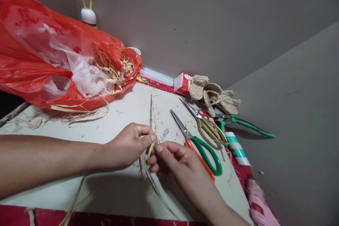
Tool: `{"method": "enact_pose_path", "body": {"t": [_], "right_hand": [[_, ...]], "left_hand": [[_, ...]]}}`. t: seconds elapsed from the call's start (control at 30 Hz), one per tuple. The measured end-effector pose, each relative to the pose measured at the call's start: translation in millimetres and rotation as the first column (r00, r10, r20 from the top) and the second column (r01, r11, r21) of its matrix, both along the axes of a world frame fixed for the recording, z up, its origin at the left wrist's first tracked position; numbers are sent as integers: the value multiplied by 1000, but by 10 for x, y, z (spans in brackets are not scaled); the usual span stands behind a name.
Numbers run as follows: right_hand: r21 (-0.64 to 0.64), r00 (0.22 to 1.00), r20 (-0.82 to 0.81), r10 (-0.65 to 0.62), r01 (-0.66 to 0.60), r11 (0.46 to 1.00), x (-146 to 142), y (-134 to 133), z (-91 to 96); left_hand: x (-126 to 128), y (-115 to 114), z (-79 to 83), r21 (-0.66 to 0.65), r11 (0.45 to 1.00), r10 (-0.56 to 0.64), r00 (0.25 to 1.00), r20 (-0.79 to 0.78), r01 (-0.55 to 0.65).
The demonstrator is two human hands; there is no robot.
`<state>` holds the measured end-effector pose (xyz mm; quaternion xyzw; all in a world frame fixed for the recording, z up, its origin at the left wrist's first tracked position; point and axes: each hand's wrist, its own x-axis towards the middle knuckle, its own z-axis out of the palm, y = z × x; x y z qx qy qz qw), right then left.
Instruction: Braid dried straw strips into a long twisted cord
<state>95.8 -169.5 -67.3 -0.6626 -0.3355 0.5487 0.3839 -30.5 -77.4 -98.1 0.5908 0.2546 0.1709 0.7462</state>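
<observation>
A thin braid of dried, straw-coloured fibre runs up from between my hands over the white board. My left hand pinches it between thumb and forefinger at its lower end. Close beside it, my right hand is closed, with thumb and forefinger pressed on the strands. Loose fibre strands trail down below my fingers toward the near edge. Just right of my right hand lie scissors with one green and one orange handle. Gold-handled scissors rest behind these.
A red plastic bag with fibre spilling out fills the left. Woven fibre pieces sit by a red-and-white box near the wall. Green-handled pliers, a green-and-white roll and a pink object line the right edge.
</observation>
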Motion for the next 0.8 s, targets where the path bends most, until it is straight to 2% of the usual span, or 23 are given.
{"method": "enact_pose_path", "body": {"t": [0.07,0.1,0.17,0.2,0.23,0.27,0.33,0.4,0.47,0.53,0.67,0.73,0.8], "right_hand": [[-12,991,103,91,-90,996,106,-29,133],[18,979,190,73,-78,997,170,-40,188],[174,916,388,-104,38,984,296,-41,248],[242,888,425,-178,78,967,345,-29,249],[261,896,406,-181,77,962,378,-9,230],[240,928,349,-130,45,970,394,18,196],[150,986,154,68,-91,984,378,79,105],[70,968,-59,244,-240,968,331,136,24],[21,928,-181,327,-329,944,294,181,-14],[10,913,-182,366,-370,929,290,216,-5],[73,883,-68,464,-459,885,335,278,57],[52,872,-100,480,-477,877,337,303,60],[23,869,-209,449,-455,890,312,320,33]], "left_hand": [[-7,7,3,37,999,9,1000,-23,-9],[-12,12,8,41,999,1,1000,-30,0],[-20,23,22,25,999,-35,998,-44,36],[-22,30,29,10,998,-58,997,-50,58],[-22,38,33,-10,997,-78,996,-51,78],[-20,46,35,-32,995,-97,994,-41,96],[-9,65,30,-78,987,-140,990,11,140],[4,85,24,-127,977,-164,985,59,170],[12,109,36,-164,971,-163,985,61,171],[7,136,71,-187,969,-164,986,0,162],[-21,197,144,-193,959,-235,962,-138,206],[-31,230,145,-169,958,-253,961,-114,232],[-40,262,128,-91,960,-275,957,-96,266]]}}
